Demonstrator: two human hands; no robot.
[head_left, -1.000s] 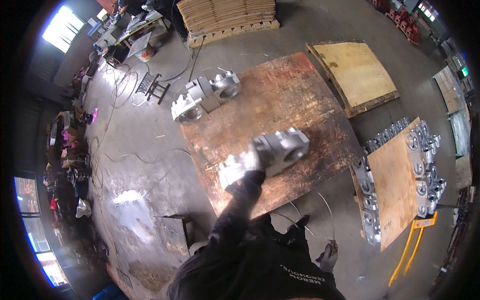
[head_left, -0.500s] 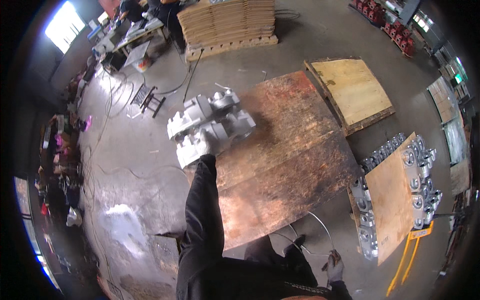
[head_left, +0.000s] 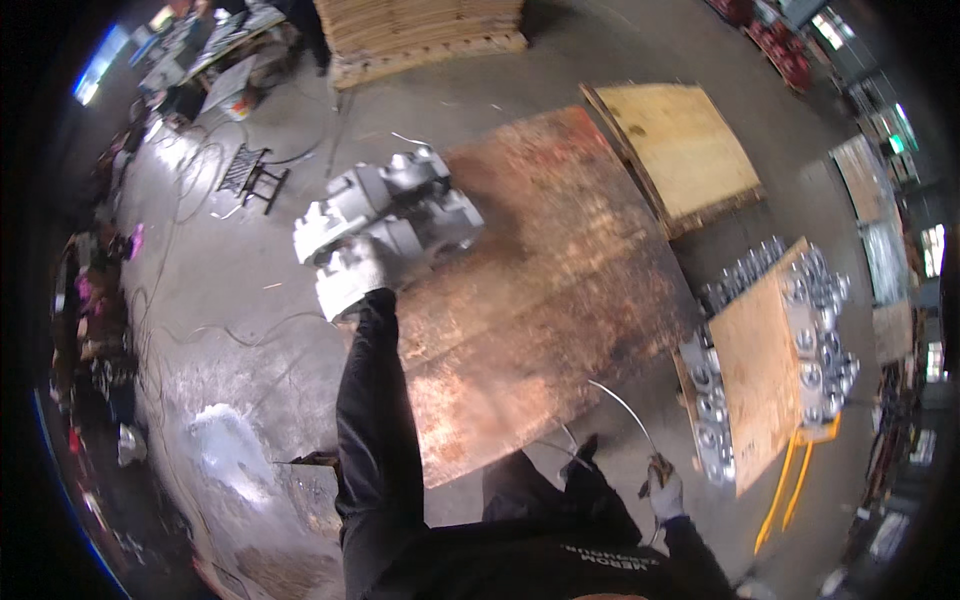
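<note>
Now the left grip point(head_left: 368, 272) rests on a silver, lobed metal casting point(head_left: 398, 238), moved leftward with it from mid-desk since a second ago; whether its fingers pinch, I cannot tell. That seems to set it alongside one matching silver casting point(head_left: 347, 202), just beyond: two on the stained brown desk point(head_left: 540, 300). Well apart, the right grip point(head_left: 666, 492) clasps one dark-handled tool point(head_left: 655, 470); far beyond, one brown sheet stack point(head_left: 430, 35).

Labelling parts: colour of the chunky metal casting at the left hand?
The chunky metal casting is silver-grey; best seen in head view.
</note>
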